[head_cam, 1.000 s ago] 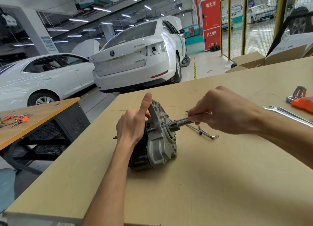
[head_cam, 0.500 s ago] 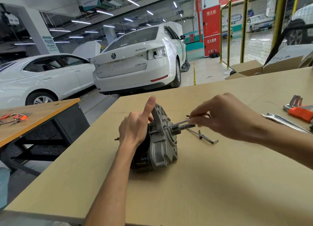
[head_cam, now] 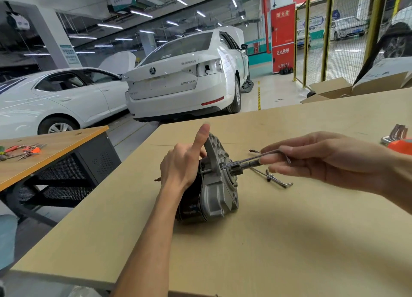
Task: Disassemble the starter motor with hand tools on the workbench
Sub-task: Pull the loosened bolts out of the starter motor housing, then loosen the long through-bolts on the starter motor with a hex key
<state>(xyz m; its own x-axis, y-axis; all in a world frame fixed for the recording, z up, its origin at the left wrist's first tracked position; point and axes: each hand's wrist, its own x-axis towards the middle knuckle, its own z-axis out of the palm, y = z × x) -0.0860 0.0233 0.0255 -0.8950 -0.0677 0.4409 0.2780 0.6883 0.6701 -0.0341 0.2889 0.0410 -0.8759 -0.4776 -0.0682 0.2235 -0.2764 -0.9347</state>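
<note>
The starter motor [head_cam: 215, 196] lies on its side on the tan workbench [head_cam: 278, 241], its grey end housing and pinion shaft facing right. My left hand [head_cam: 182, 165] grips the dark motor body from the left, thumb raised against the housing's flange. My right hand [head_cam: 323, 158] pinches an L-shaped hex key [head_cam: 252, 158] between thumb and fingers. The key's long end reaches a bolt on the housing face, just above the shaft.
A long bolt and another bent key [head_cam: 276, 178] lie on the bench right of the motor. A hex key set with an orange holder [head_cam: 399, 140] sits at the far right edge. A second bench [head_cam: 55, 154] with tools stands left. White cars are parked behind.
My right hand has loosened from a closed grip around the shaft end to a fingertip pinch on the hex key, and it has moved slightly right. My left hand stays on the motor.
</note>
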